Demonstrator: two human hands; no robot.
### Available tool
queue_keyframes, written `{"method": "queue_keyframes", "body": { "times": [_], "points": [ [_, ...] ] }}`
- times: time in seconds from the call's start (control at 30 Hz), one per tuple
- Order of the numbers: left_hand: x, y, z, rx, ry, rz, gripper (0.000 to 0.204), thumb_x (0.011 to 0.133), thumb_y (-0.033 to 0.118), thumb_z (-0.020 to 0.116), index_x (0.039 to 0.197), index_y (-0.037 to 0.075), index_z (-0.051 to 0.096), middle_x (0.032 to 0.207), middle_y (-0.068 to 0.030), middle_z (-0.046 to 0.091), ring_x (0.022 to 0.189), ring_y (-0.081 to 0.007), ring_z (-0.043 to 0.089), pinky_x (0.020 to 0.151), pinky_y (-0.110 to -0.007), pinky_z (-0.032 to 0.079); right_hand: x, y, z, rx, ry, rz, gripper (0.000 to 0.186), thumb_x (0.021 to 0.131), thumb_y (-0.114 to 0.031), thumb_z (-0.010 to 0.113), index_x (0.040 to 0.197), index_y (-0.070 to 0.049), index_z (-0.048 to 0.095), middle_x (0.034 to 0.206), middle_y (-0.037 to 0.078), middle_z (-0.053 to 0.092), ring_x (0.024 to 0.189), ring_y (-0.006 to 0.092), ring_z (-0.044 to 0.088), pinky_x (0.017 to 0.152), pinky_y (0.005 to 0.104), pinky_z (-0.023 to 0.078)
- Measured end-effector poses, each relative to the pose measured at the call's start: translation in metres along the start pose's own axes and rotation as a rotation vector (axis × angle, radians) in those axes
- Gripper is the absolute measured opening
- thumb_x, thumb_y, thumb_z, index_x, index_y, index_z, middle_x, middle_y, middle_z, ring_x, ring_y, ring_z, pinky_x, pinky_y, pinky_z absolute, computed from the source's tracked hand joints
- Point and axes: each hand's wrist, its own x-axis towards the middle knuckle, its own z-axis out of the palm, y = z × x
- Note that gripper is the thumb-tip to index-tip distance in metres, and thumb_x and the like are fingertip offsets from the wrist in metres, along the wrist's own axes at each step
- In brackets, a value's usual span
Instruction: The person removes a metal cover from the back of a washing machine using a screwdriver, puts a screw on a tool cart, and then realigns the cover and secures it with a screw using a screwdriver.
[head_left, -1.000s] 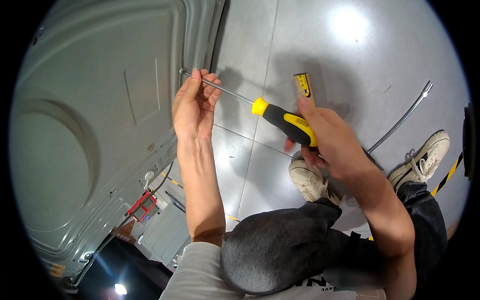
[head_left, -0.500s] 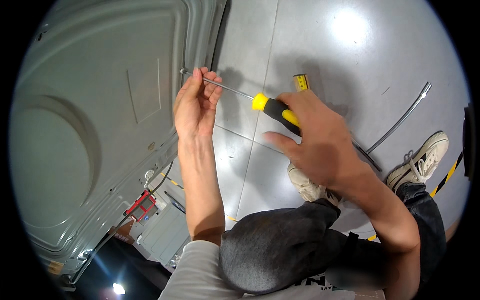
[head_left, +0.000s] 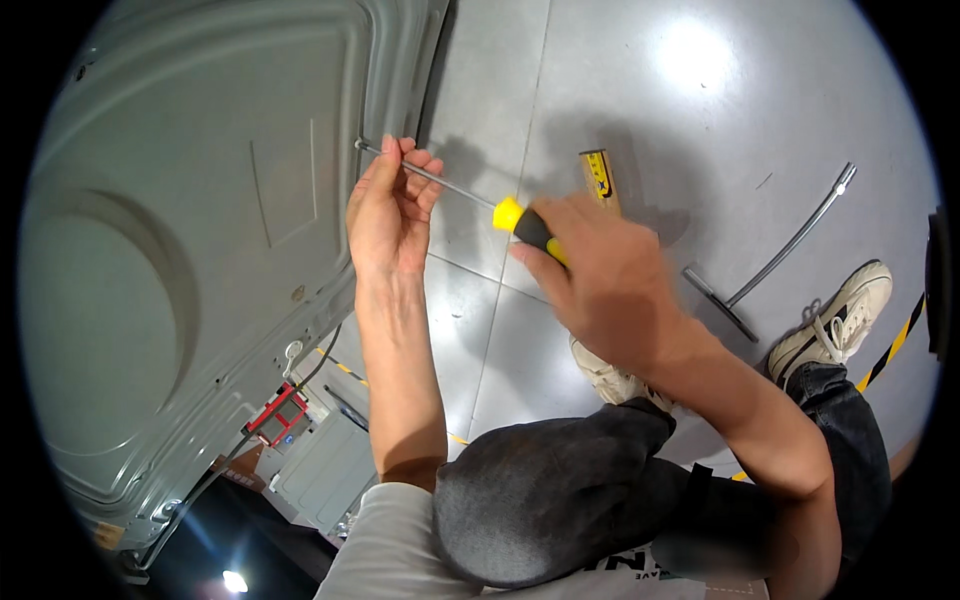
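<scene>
A screwdriver (head_left: 506, 214) with a yellow and black handle points up and left at the edge of a grey metal panel (head_left: 225, 190). My right hand (head_left: 610, 280) is closed round its handle, partly covering it. My left hand (head_left: 392, 205) pinches the shaft between thumb and fingers near the tip, its other fingers loosely curled. The tip meets a small light-coloured fastener (head_left: 362, 145) at the panel's inner rim; how it seats there is too small to tell.
On the grey tiled floor lie a yellow and black box-shaped thing (head_left: 597, 175) and a T-handled tool (head_left: 790, 250) with a long grey shaft. My shoes (head_left: 835, 315) stand near them. A red thing (head_left: 278, 415) and a grey case (head_left: 325, 470) sit below the panel.
My right hand has moved slightly left and down and turned, its fingers now closed further round the screwdriver's handle. The left hand has stayed at the shaft.
</scene>
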Motion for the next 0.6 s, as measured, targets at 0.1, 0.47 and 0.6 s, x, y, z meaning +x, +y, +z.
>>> {"method": "queue_keyframes", "body": {
  "times": [0.1, 0.47, 0.6],
  "points": [
    [0.001, 0.001, -0.005, -0.037, -0.042, -0.004, 0.021, 0.093, 0.021, 0.059, 0.097, 0.000, 0.060, 0.082, -0.0085, 0.065, 0.073, -0.0183, 0.065, 0.065, -0.028, 0.055, 0.019, 0.002, -0.019, 1.495, -0.548, 1.279, 0.026, 0.083, -0.024, 0.065, 0.091, 0.000, 0.057, 0.081, 0.013, 0.061, 0.064, 0.0237, 0.060, 0.050, 0.0339, 0.043],
    [0.002, -0.002, -0.003, -0.038, -0.008, 0.009, 0.024, 0.093, 0.023, 0.058, 0.096, -0.001, 0.059, 0.082, -0.0098, 0.065, 0.074, -0.0191, 0.065, 0.066, -0.028, 0.055, 0.014, -0.006, -0.013, 1.193, -0.461, 0.944, 0.029, 0.089, -0.028, 0.061, 0.101, -0.001, 0.062, 0.077, 0.005, 0.061, 0.061, 0.0112, 0.057, 0.043, 0.0248, 0.037],
    [0.004, -0.003, -0.009, -0.016, -0.041, 0.013, 0.025, 0.093, 0.024, 0.058, 0.096, -0.001, 0.059, 0.081, -0.0097, 0.064, 0.072, -0.0194, 0.065, 0.064, -0.028, 0.055, 0.017, 0.010, -0.013, 1.371, -0.627, 1.114, 0.029, 0.089, -0.027, 0.060, 0.102, -0.002, 0.062, 0.077, 0.003, 0.061, 0.060, 0.0098, 0.056, 0.044, 0.0243, 0.038]
  ]
}}
